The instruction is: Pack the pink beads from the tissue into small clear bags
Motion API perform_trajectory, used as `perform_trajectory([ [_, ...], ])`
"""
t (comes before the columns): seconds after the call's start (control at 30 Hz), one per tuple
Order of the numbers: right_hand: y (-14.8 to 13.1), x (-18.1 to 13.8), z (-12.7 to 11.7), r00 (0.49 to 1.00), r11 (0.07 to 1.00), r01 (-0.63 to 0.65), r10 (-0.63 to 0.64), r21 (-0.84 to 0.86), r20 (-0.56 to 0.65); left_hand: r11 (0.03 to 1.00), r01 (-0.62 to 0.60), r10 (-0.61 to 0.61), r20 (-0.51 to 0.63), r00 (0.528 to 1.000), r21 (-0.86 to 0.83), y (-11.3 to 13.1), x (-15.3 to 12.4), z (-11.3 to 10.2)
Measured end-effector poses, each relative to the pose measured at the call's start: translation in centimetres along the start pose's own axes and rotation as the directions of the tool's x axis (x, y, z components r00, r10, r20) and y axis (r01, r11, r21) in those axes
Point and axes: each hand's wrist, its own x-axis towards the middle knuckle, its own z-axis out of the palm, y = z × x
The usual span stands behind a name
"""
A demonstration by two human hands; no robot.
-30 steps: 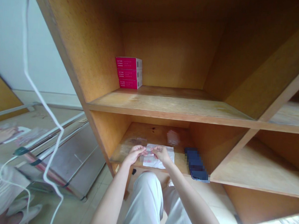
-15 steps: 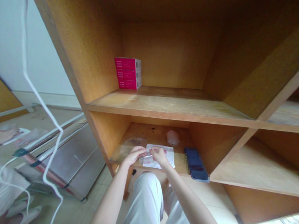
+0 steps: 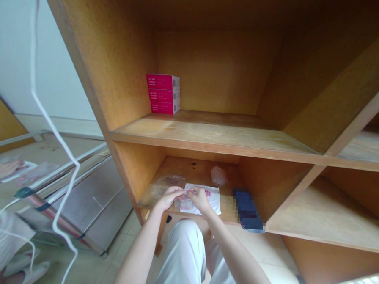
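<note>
The left hand (image 3: 170, 198) and the right hand (image 3: 199, 197) pinch a thin clear plastic bag (image 3: 186, 194) over a white paper sheet (image 3: 202, 206), near the front edge of the low wooden shelf (image 3: 172, 168). The bag looks light, soft and slippery, so its edge seems the best place to hold.

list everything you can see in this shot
pink boxes: 3, magenta and white, stacked on the upper shelf
wooden shelf unit: 1, orange-brown, filling most of the view
white printed sheet: 1, white with pink print, lower shelf, under the hands
clear plastic bags: 2, transparent, lower shelf, behind the sheet
dark blue object: 1, blurred, lower shelf, right
white cable: 1, white, hanging at left
grey metal panel: 1, grey, lower left
left hand: 1, over the sheet
right hand: 1, over the sheet
</note>
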Motion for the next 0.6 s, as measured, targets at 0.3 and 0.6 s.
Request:
perform_trajectory([
  [0.3,0.01,0.07,0.67,0.997,0.999,-0.036,0.035,-0.017,-0.062,1.0,-0.006,0.007,0.038,0.999,-0.026,-0.03,-0.02,0.03],
  [0.6,0.1,-0.08,0.82,0.999,0.999,-0.017,0.015,-0.039,-0.051,0.999,-0.021,0.019,0.052,0.998,0.044,-0.58,0.24,-0.42],
])
